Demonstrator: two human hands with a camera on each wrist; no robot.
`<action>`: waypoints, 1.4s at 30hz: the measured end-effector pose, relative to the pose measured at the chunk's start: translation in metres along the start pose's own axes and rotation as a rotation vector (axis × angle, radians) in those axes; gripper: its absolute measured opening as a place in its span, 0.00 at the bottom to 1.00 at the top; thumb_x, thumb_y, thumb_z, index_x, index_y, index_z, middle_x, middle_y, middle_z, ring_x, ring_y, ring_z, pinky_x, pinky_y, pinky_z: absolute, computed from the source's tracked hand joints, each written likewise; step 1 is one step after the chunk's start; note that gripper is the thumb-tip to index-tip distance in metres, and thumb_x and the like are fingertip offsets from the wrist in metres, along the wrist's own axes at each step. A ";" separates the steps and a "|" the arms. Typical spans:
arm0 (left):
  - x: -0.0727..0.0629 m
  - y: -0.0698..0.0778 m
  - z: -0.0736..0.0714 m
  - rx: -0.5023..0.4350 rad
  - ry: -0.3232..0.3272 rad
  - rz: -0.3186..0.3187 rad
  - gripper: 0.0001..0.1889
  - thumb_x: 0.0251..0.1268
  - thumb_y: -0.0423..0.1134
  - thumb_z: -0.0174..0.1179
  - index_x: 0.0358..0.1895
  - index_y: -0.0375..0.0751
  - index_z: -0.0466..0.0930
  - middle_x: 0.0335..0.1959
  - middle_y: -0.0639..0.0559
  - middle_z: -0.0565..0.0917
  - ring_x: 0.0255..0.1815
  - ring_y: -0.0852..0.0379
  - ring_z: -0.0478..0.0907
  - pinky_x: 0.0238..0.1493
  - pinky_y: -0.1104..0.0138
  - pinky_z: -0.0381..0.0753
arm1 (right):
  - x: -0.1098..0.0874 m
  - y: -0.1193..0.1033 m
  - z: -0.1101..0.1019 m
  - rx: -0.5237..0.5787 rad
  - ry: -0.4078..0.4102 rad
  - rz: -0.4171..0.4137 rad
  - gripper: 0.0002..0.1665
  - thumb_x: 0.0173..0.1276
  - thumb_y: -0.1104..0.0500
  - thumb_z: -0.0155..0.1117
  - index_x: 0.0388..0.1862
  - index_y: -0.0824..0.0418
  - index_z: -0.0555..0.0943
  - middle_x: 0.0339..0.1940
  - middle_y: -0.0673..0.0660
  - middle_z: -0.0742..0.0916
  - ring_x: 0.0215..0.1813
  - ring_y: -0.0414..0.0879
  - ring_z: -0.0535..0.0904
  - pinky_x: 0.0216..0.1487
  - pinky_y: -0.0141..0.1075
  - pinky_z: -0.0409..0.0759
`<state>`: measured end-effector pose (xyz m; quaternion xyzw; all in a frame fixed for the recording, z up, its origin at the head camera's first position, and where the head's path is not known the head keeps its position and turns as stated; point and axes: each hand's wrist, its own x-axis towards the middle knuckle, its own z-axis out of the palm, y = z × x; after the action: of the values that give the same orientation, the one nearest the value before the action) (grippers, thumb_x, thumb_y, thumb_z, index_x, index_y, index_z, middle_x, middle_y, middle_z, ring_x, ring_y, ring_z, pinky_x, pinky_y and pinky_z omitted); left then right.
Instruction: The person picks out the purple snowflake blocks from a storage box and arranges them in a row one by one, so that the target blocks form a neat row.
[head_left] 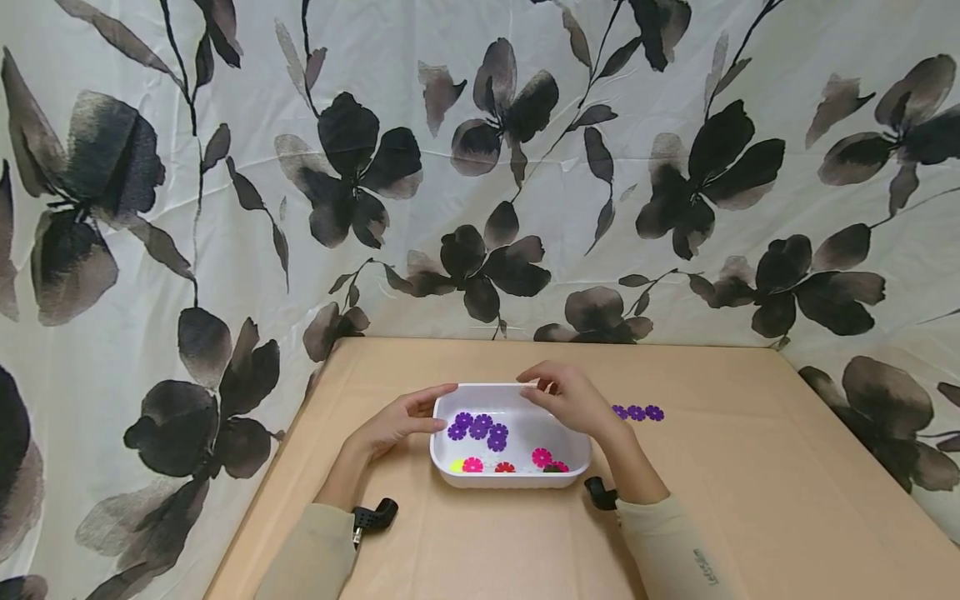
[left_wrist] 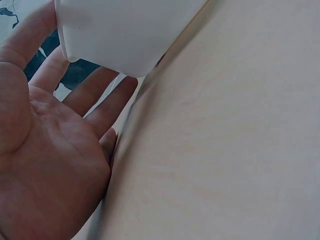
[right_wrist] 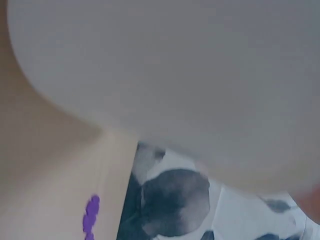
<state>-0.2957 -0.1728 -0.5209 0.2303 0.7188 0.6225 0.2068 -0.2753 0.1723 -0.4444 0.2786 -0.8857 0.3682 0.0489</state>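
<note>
A white rectangular tray (head_left: 480, 481) sits in front of me with small flower-shaped pieces inside. Several purple flower pieces (head_left: 478, 427) cluster on its left side. Pink flower pieces (head_left: 542, 457) lie to the right, and a red flower piece (head_left: 505, 467) shows partly behind the front wall. My left hand (head_left: 393, 425) holds the tray's left end, thumb at the rim and other fingers spread beneath the corner in the left wrist view. My right hand (head_left: 566, 398) reaches over the right side, thumb and forefinger at the back rim; its fingertips are hidden in the right wrist view.
A row of purple flower pieces (head_left: 636, 412) lies on the tan table (head_left: 750, 467), just right of my right forearm. Behind the table hangs a white cloth (head_left: 585, 200) with dark printed flowers. A black wrist device (head_left: 375, 515) sits by each sleeve.
</note>
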 end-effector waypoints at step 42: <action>0.001 0.000 -0.001 0.007 -0.001 -0.015 0.35 0.71 0.34 0.66 0.79 0.55 0.68 0.82 0.53 0.64 0.82 0.45 0.62 0.82 0.48 0.60 | 0.004 -0.004 0.059 -0.136 -0.301 0.004 0.08 0.66 0.64 0.76 0.40 0.54 0.85 0.37 0.47 0.87 0.41 0.41 0.79 0.49 0.34 0.85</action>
<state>-0.2973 -0.1733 -0.5209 0.2258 0.7227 0.6183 0.2109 -0.2697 0.1277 -0.4831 0.3252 -0.9063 0.2617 -0.0664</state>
